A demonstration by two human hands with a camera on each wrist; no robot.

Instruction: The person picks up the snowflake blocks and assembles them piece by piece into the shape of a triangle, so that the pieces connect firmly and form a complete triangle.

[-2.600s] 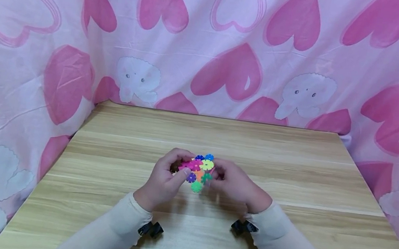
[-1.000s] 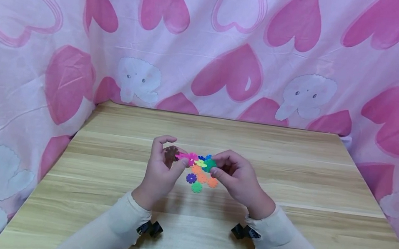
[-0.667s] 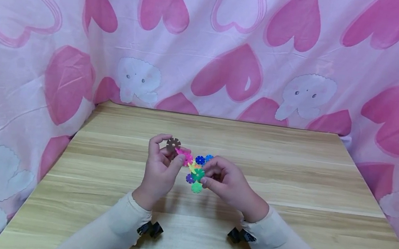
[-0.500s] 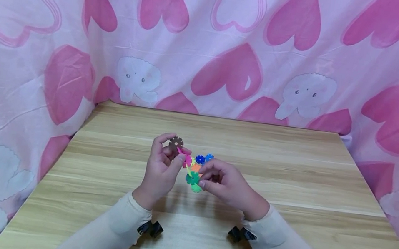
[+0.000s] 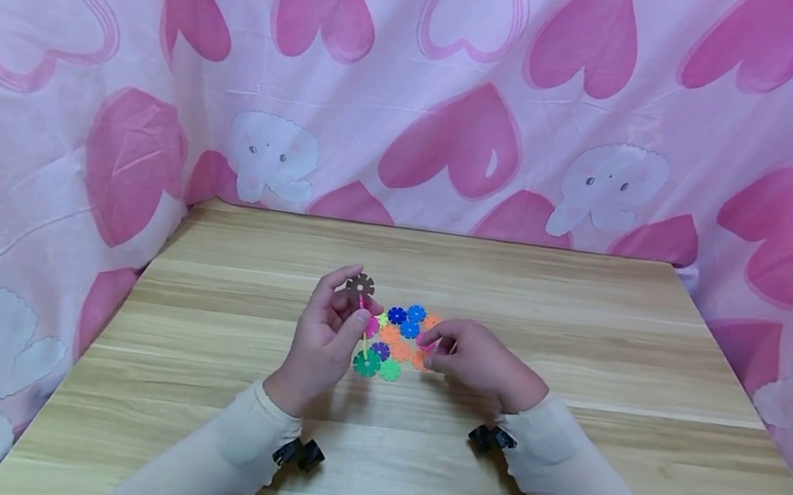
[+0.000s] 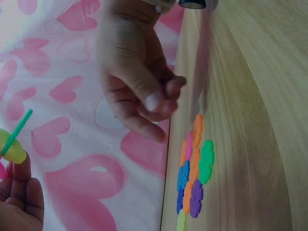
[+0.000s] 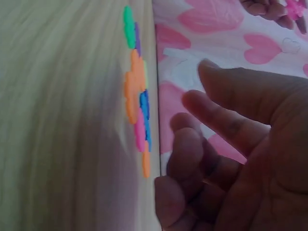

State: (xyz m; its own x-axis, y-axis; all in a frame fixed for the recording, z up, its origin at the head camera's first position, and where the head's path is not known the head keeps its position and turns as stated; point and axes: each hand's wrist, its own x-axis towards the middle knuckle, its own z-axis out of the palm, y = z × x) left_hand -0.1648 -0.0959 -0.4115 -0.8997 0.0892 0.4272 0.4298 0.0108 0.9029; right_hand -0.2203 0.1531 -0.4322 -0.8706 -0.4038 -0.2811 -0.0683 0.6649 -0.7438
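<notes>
In the head view my left hand [image 5: 318, 350] pinches a chain of joined snowflake discs between thumb and fingers. A brown disc [image 5: 360, 285] tops this chain, with pink and yellow ones below and a green disc [image 5: 367, 363] at the lower end. The thumb covers part of the pink section. My right hand [image 5: 486, 364] hovers at the right of the loose discs, fingers loosely bent. In the right wrist view nothing sits between the fingers of that right hand [image 7: 240, 144]. Its nearest loose discs are a pink disc [image 5: 424, 340] and an orange one beneath the fingertips.
Loose discs lie flat in a cluster on the wooden table [image 5: 581, 330], including a light green disc [image 5: 390, 370], a purple disc [image 5: 379, 351], a dark blue disc [image 5: 397, 316] and several orange ones. A pink heart-patterned cloth [image 5: 456, 138] hangs behind and at both sides.
My right hand has turned the chain's green end down and left, then let go of it and moved right above the loose discs. The left hand keeps its hold, with the brown disc slightly further right.
</notes>
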